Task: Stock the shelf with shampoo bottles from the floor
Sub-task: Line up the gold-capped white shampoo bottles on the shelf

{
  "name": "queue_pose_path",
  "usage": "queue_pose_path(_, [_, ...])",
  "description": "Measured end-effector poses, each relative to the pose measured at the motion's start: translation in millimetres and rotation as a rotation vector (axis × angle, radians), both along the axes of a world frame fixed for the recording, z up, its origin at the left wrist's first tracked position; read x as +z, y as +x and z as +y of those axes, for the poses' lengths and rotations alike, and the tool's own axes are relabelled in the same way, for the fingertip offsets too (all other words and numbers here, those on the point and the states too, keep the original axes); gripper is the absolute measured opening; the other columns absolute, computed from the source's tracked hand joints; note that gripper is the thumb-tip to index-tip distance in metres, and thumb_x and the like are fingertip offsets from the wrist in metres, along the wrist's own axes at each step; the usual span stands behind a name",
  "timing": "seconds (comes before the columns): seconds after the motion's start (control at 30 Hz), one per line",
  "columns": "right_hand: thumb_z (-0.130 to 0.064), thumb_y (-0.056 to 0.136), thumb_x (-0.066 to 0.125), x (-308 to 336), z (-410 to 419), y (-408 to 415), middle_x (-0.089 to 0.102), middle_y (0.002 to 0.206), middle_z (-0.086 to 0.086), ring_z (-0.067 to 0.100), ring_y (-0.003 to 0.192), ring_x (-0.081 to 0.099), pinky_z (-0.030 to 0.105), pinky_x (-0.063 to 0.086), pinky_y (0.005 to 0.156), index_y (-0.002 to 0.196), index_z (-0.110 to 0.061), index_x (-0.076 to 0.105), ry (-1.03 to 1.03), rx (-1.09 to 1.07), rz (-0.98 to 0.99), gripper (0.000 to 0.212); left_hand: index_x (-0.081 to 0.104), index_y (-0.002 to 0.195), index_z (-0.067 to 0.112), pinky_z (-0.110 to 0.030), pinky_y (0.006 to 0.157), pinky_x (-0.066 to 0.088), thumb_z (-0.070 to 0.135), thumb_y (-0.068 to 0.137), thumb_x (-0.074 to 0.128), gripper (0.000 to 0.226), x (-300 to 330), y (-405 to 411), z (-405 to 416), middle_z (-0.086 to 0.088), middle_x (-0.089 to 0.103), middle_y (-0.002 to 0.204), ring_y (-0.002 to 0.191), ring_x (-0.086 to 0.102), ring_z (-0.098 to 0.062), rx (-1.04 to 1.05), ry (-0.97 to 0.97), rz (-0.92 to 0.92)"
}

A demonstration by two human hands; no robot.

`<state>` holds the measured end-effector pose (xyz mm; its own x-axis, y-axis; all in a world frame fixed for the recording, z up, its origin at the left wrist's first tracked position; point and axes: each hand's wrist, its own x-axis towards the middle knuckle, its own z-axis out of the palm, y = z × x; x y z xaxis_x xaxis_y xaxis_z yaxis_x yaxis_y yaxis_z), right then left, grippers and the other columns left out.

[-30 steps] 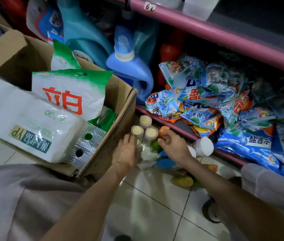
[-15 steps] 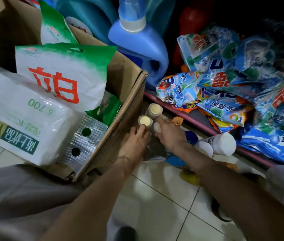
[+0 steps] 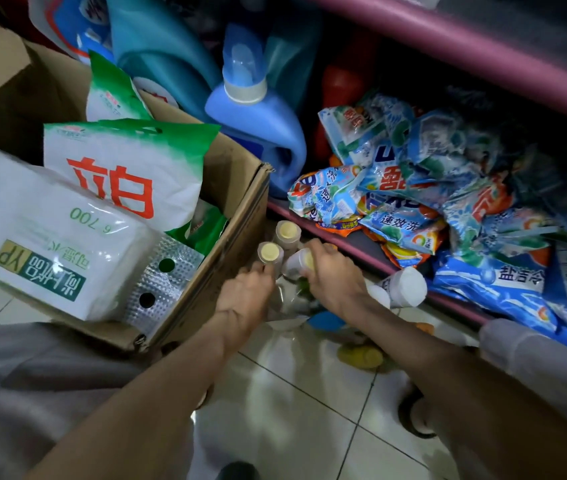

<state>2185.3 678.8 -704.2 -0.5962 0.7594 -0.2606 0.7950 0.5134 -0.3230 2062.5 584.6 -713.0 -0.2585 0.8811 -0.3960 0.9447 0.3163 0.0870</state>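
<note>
Crouched on the tiled floor (image 3: 310, 393), we reach both arms forward into a cluster of small shampoo bottles (image 3: 287, 233) standing at twelve o'clock, wedged between the cardboard box (image 3: 230, 237) at ten o'clock and the pink edge of the bottom shelf (image 3: 372, 261). Our left hand (image 3: 244, 299) rests by a yellow-capped bottle (image 3: 270, 253), fingers extended and touching its side, not yet wrapped around it. Our right hand (image 3: 330, 275) curls its fingers around a tilted bottle (image 3: 299, 261) just below the cap. We judge these bottles light and rigid but smooth, probably slick, so the grip belongs around the body under the cap. Two white-capped bottles (image 3: 403, 287) lie at two o'clock. Farther back, detergent bags (image 3: 413, 188) crowd the shelf, and a blue jug (image 3: 258, 126) stands beyond.
</note>
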Motion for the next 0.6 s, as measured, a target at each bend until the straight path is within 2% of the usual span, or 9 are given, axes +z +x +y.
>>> queue_pose_path(0.1, [-0.028,0.093,0.055,34,-8,10,0.055,0.125,0.011,0.037,0.106,0.058,0.042,0.049,0.080,0.126,-0.016,0.043,0.044,-0.003,0.026,0.037,0.039,0.128,0.015,-0.037,0.074,0.050,0.005,0.085,0.059,0.049,36,5,0,-0.006,0.050,0.122,0.108,0.056,-0.027,-0.007,0.063,0.055])
queue_pose_path(0.23, [-0.027,0.089,0.058,80,-22,26,0.060,0.121,0.012,0.038,0.104,0.059,0.041,0.047,0.081,0.122,-0.017,0.045,0.087,-0.055,0.136,0.036,0.045,0.114,0.012,-0.040,0.073,0.047,0.014,0.085,0.057,0.031,90,8,-4,-0.010,0.055,0.115,0.102,0.060,-0.032,0.009,0.209,-0.024])
queue_pose_path(0.37, [-0.031,0.085,0.063,128,-28,47,0.063,0.099,0.006,0.030,0.093,0.060,0.033,0.043,0.070,0.115,-0.018,0.050,0.077,-0.251,0.299,0.035,0.049,0.108,0.010,-0.037,0.073,0.047,0.026,0.080,0.067,0.037,143,1,-9,-0.014,0.060,0.111,0.097,0.061,-0.037,0.094,0.383,-0.132])
queue_pose_path(0.43, [-0.030,0.085,0.067,155,-26,61,0.061,0.093,-0.001,0.025,0.091,0.061,0.033,0.048,0.073,0.109,-0.018,0.055,0.019,-0.437,0.451,0.030,0.054,0.108,0.010,-0.037,0.076,0.049,0.027,0.080,0.067,0.036,170,-3,-9,-0.016,0.063,0.108,0.098,0.060,-0.037,0.173,0.462,-0.206])
queue_pose_path(0.5, [-0.024,0.085,0.070,185,-24,76,0.064,0.089,-0.001,0.025,0.087,0.066,0.039,0.057,0.071,0.100,-0.016,0.057,-0.149,-0.629,0.699,0.022,0.058,0.101,0.011,-0.034,0.072,0.045,0.030,0.079,0.069,0.031,196,-6,-10,-0.014,0.065,0.102,0.098,0.060,-0.034,0.232,0.539,-0.273])
queue_pose_path(0.6, [-0.014,0.087,0.068,228,-22,102,0.066,0.092,0.009,0.023,0.084,0.069,0.028,0.060,0.060,0.099,-0.005,0.062,-0.337,-0.786,1.000,0.016,0.062,0.086,0.016,-0.033,0.073,0.045,0.039,0.075,0.073,0.028,230,-10,-11,-0.008,0.067,0.092,0.094,0.060,-0.029,0.299,0.640,-0.348])
